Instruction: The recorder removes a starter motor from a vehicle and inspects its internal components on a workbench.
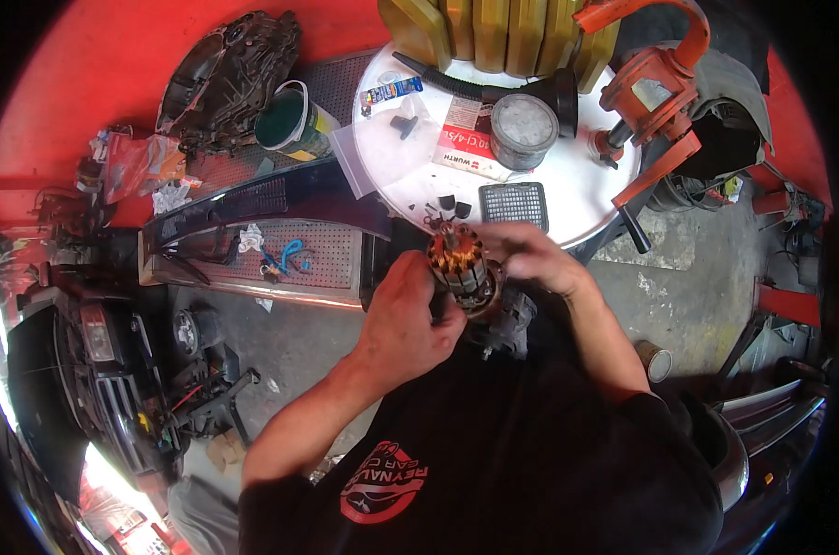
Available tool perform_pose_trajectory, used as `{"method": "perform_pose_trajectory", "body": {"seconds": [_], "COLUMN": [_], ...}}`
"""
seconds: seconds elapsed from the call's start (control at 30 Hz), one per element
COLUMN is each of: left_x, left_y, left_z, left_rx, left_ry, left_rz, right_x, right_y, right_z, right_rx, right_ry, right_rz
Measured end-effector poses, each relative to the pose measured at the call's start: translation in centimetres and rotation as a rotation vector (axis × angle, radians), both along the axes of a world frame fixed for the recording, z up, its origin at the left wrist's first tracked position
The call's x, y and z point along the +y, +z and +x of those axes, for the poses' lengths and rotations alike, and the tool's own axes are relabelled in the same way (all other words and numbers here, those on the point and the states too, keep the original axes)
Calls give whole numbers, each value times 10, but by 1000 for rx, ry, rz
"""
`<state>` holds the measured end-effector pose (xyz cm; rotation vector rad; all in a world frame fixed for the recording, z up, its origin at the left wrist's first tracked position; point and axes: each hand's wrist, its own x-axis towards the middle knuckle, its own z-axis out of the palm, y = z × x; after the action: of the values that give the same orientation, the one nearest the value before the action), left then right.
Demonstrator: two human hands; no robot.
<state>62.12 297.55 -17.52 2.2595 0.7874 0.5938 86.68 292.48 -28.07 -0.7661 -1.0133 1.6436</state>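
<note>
An electric motor armature [458, 268] with copper windings at its far end stands upright before my chest, its near end inside a round metal rim. Below and to the right is the grey housing [510, 326] of the same unit, which looks like a starter motor. My left hand [405, 319] is closed around the armature's left side, thumb near the rim. My right hand [535, 259] is at the right of the armature, its fingers smeared by motion and partly hidden behind the windings. Small dark pieces [449, 203] lie on the white round table [396, 180] just beyond.
On the table are a round tin [525, 131], a black mesh tray [515, 205], a red-and-white box [470, 148] and a black funnel [558, 102]. An orange hand-cranked pump [651, 92] rises at the right. A perforated metal bench [322, 254] stands left, a car [105, 342] farther left.
</note>
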Motion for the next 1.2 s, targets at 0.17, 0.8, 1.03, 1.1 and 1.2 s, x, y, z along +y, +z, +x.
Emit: {"method": "perform_pose_trajectory", "body": {"seconds": [0.17, 0.8, 1.03, 1.1, 1.2], "left_x": [3, -6, -7, -7, -7], "left_y": [-4, 3, -12, -10, -13], "left_z": [6, 10, 8, 13, 15], "left_rx": [2, -31, -57, -81, -97], "left_ry": [1, 19, 66, 53, 35], "left_rz": [-100, -75, -168, -101, -24], "right_x": [3, 8, 18, 14, 7], "right_y": [69, 65, 78, 81, 76], "right_z": [-7, -19, -12, -16, -21], "right_rx": [76, 176, -85, -122, -155], "right_ry": [-272, -126, 8, -45, -99], "right_rz": [287, 200, 65, 67, 88]}}
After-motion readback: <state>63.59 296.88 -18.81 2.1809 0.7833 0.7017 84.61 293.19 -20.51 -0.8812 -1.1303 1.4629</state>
